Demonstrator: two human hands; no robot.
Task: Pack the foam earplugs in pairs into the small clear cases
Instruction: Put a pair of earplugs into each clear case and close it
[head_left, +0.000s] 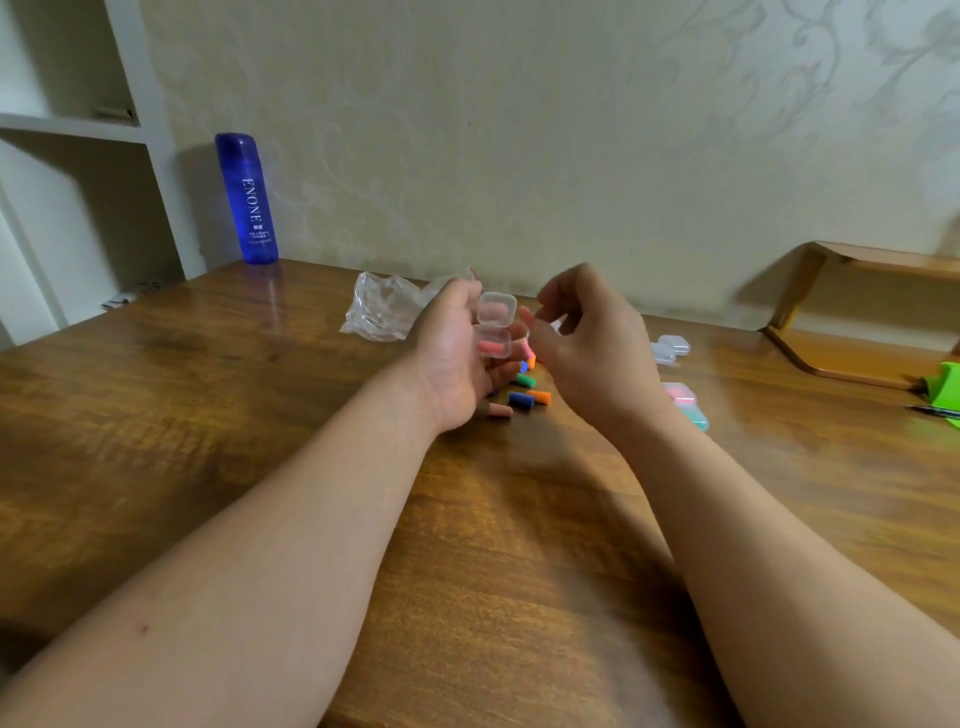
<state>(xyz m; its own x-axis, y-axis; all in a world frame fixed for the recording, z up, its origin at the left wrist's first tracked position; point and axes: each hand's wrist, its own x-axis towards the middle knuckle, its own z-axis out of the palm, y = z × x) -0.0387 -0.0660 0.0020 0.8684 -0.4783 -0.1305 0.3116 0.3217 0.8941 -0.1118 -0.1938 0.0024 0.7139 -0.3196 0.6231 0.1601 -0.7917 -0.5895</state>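
My left hand (457, 353) holds a small clear case (494, 325) above the table, its lid hinged up and open. A red-pink earplug (493, 347) lies in the case's lower half. My right hand (587, 338) hovers just right of the case with fingers loosely curled; its fingertips are near the case and nothing shows in them. Loose foam earplugs lie on the table under the hands: a blue one (521, 400), an orange one (540, 397), a green one (524, 381) and a tan one (500, 411).
A crumpled clear plastic bag (384, 309) lies behind my left hand. Empty clear cases (672, 347) and filled cases (685, 402) sit to the right. A blue bottle (248, 200) stands at the back left. A wooden riser (852, 317), a green object (948, 389) and a pen (935, 410) are far right.
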